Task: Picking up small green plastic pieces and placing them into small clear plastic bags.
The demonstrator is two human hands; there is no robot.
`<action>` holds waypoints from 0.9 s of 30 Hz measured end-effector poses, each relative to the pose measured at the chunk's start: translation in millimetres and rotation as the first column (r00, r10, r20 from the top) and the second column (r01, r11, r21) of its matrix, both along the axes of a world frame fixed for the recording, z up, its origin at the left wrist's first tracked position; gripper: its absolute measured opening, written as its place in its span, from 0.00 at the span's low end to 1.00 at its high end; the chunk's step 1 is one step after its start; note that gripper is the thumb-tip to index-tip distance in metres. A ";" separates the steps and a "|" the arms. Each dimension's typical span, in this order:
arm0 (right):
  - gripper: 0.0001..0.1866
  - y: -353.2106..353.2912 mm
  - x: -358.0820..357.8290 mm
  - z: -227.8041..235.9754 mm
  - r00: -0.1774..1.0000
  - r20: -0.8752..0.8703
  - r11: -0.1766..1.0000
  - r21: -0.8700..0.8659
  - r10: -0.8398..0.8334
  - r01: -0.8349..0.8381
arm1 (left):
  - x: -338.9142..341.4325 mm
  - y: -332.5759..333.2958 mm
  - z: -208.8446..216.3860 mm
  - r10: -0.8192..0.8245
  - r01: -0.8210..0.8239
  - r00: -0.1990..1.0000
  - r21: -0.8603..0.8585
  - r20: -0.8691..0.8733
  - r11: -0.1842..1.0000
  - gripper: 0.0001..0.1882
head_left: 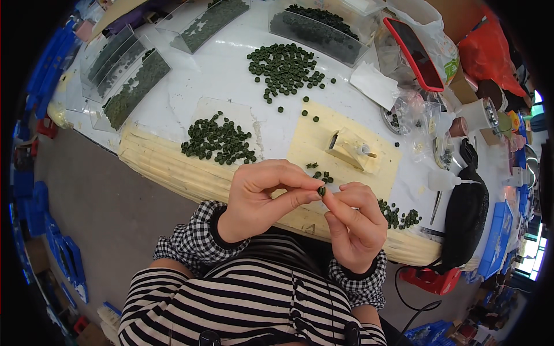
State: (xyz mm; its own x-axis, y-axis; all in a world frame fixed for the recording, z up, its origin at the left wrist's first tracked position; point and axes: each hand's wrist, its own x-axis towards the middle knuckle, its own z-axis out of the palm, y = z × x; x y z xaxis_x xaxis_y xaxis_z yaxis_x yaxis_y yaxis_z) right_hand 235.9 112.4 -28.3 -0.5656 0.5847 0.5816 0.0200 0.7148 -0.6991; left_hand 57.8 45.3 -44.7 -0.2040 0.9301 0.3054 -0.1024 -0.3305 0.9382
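Note:
My left hand point(268, 190) pinches a small dark green round piece point(321, 191) between thumb and index finger. From the right, the index fingertip of my right hand point(356, 222) presses against that same piece; its other fingers are curled and its thumb sits lower, apart from the index finger. Just beyond the fingertips, several loose green pieces point(323, 176) lie on a cream-coloured sheet point(306, 132). On that sheet stands a block-shaped fixture point(352, 151) wrapped in cream tape, with a small metal-tipped peg on it.
Piles of green pieces lie at left point(216, 138), at the far middle point(283, 66) and by my right hand point(401, 214). Clear bins point(317, 34) line the back. At right are a red-cased phone point(412, 55), tweezers point(435, 207) and a black bag point(466, 216). Cream padding point(173, 164) covers the table's front edge.

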 end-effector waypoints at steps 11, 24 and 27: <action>0.16 20.1 9.8 13.0 0.846 0.086 0.848 0.124 -0.526 0.515 | -0.4 2.0 -8.5 -0.220 0.443 0.631 -0.113 0.744 0.889 0.12; 0.06 22.9 6.5 31.5 0.801 -0.043 0.779 0.209 -0.597 0.592 | -1.3 3.9 -17.3 -0.195 0.597 0.349 -0.057 0.917 0.800 0.13; 0.03 12.1 3.2 31.1 0.887 -0.169 0.893 0.066 -0.430 0.446 | -0.2 4.7 -18.0 -0.205 0.610 0.306 -0.025 0.930 0.792 0.13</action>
